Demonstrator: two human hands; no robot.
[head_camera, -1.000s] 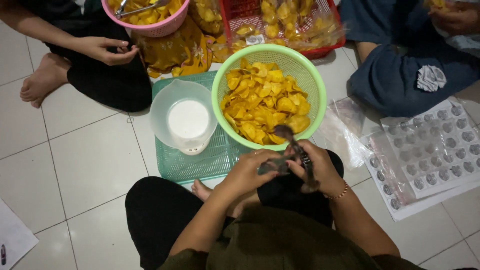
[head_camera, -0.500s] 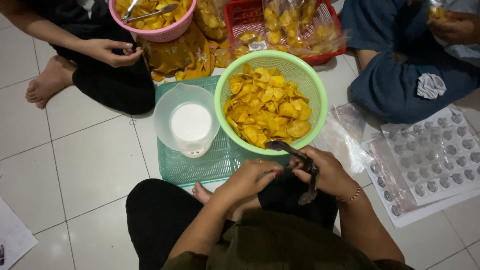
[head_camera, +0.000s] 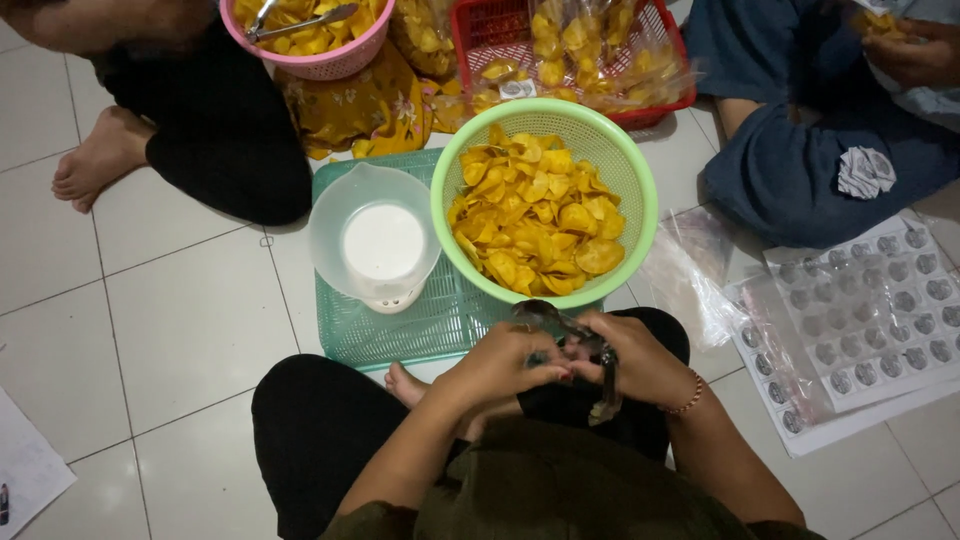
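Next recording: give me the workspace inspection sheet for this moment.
Surface: pale tiled floor; the person sits on it.
Job's things: metal tongs, gripped between both hands just below the green basket of yellow chips.
Clutter: white measuring jug on a green mesh tray; clear plastic bags; sticker sheet.
Hands: left hand and right hand closed on the tongs.
Cables: nothing seen.
Surroundings: two other people seated; pink basket, red basket.

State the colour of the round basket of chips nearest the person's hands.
Light green basket, holding yellow-orange chips; the head view shows it best.
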